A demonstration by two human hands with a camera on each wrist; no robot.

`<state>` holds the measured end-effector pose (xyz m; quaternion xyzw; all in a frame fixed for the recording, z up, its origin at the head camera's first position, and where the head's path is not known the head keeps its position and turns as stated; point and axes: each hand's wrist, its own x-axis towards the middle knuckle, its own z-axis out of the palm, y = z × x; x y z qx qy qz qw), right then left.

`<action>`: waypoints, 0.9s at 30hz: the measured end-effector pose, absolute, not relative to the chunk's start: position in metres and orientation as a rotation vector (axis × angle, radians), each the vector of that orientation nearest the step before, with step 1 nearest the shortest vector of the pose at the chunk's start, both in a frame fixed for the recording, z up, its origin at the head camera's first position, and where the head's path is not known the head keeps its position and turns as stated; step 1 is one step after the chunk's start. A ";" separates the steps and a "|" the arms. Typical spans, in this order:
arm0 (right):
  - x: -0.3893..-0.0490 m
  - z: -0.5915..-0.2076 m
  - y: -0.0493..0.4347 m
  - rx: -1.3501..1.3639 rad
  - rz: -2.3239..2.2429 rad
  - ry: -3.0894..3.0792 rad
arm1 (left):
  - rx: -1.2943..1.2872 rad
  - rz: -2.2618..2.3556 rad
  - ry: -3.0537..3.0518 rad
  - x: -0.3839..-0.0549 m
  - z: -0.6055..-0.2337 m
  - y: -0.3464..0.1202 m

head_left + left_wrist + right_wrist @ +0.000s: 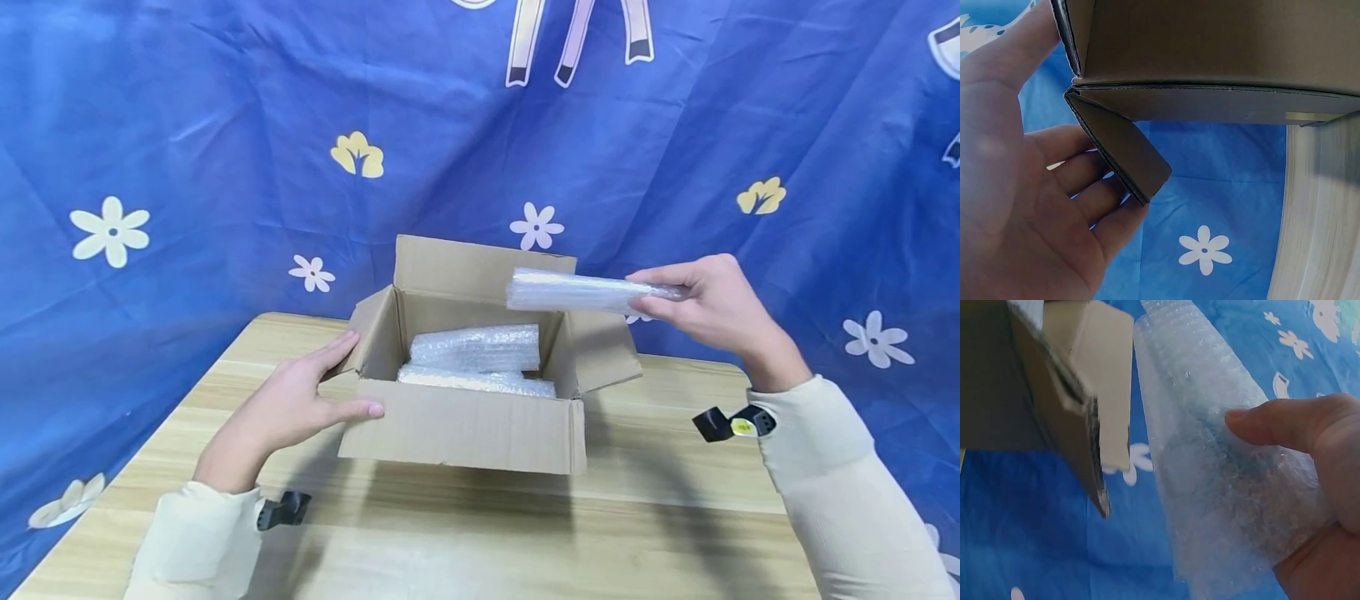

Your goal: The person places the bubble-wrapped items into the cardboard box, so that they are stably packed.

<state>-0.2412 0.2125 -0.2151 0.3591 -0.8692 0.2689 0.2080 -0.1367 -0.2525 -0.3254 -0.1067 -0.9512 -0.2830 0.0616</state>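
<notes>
An opened cardboard box is on the table with its flaps spread. Two bubble-wrapped bundles lie inside it, one leaning above the other. My left hand holds the box's front left corner, thumb on the front flap and fingers behind the left flap. Above the right flap, my right hand grips one end of a flat bubble-wrap piece. In the right wrist view the thumb presses on the clear, layered bubble wrap; the fingers beneath are hidden.
The box stands on a light wooden table. Behind the table hangs a blue cloth with flower prints. The box's right flap juts outward below the right hand's bubble wrap.
</notes>
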 end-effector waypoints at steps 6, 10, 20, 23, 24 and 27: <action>-0.250 -0.213 0.187 1.126 0.729 -2.438 | -0.329 -0.861 -2.876 -0.137 -0.324 -0.251; -0.256 -0.213 0.170 1.216 0.700 -2.476 | -0.325 -0.870 -2.876 -0.138 -0.324 -0.250; -0.271 -0.216 0.130 1.292 0.711 -2.613 | -0.323 -0.879 -2.884 -0.137 -0.326 -0.251; -0.275 -0.217 0.119 1.318 0.688 -2.661 | -0.318 -0.883 -2.887 -0.136 -0.326 -0.251; -0.276 -0.217 0.115 1.327 0.679 -2.671 | -0.316 -0.885 -2.885 -0.136 -0.326 -0.251; -0.280 -0.219 0.105 1.341 0.657 -2.698 | -0.316 -0.877 -2.882 -0.137 -0.326 -0.251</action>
